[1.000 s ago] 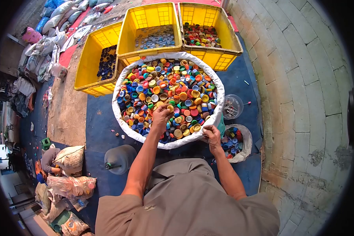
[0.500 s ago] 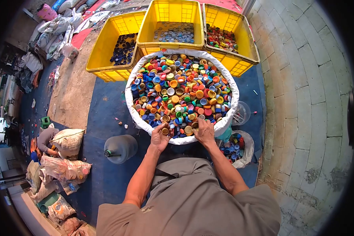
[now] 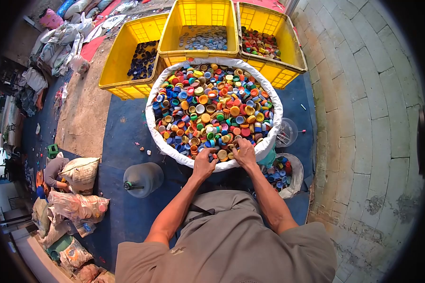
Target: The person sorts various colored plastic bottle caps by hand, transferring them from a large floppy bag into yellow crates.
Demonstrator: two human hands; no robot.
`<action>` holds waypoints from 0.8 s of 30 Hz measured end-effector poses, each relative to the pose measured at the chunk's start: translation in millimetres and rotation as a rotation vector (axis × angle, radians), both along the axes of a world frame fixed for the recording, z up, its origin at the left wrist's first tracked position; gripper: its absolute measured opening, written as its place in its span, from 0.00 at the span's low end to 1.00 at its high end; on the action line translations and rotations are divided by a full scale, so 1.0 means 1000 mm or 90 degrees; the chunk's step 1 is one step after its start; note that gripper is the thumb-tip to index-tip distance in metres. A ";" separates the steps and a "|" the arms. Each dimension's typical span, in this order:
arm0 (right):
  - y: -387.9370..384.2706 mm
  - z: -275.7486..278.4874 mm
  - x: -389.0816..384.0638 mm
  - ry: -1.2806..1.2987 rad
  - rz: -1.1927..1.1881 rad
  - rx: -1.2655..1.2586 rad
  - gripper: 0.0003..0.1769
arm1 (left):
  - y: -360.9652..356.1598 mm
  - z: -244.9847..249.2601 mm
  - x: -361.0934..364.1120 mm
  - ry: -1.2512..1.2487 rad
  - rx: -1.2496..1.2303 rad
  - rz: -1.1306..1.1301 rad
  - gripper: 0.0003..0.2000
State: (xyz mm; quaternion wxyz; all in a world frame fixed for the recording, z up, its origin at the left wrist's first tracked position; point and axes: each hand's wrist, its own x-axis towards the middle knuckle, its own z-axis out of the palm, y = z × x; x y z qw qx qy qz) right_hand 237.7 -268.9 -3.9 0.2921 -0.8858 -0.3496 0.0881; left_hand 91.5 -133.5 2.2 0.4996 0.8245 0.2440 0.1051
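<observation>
A large round container with a white cloth rim [image 3: 152, 123] stands before me, heaped with mixed-colour plastic bottle caps [image 3: 205, 107]. My left hand [image 3: 205, 164] is at its near edge, fingers curled and thumb close to a reddish bottle cap [image 3: 215, 156] at the fingertips. To its right, my right hand [image 3: 244, 153] reaches over the rim with bent fingers drawn together among the caps. What lies in those fingers is hidden. A tan cap [image 3: 222, 155] rests between the two hands.
Behind the heap stand yellow crates: the left crate [image 3: 109, 70] with dark caps, the middle crate [image 3: 198, 14] with pale blue ones, the right crate [image 3: 293, 56] with red and mixed ones. A clear jug [image 3: 144, 180], a sack of blue caps [image 3: 295, 181] and a co-worker [image 3: 55, 172] are nearby.
My left hand has shifted right and turned from palm up, with a brown-yellow cap in it, to fingers down at the caps. My right hand moved slightly up. The view shifted slightly.
</observation>
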 end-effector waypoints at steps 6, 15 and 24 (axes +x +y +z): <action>-0.029 0.022 0.014 0.718 -0.280 0.447 0.09 | 0.004 -0.002 0.017 -0.005 0.301 -0.215 0.27; -0.066 0.035 -0.009 1.012 -0.343 0.712 0.21 | 0.009 -0.016 0.033 0.058 0.390 -0.341 0.31; -0.058 0.024 -0.017 1.037 -0.321 0.746 0.26 | 0.018 0.000 0.038 0.027 -0.182 -0.089 0.20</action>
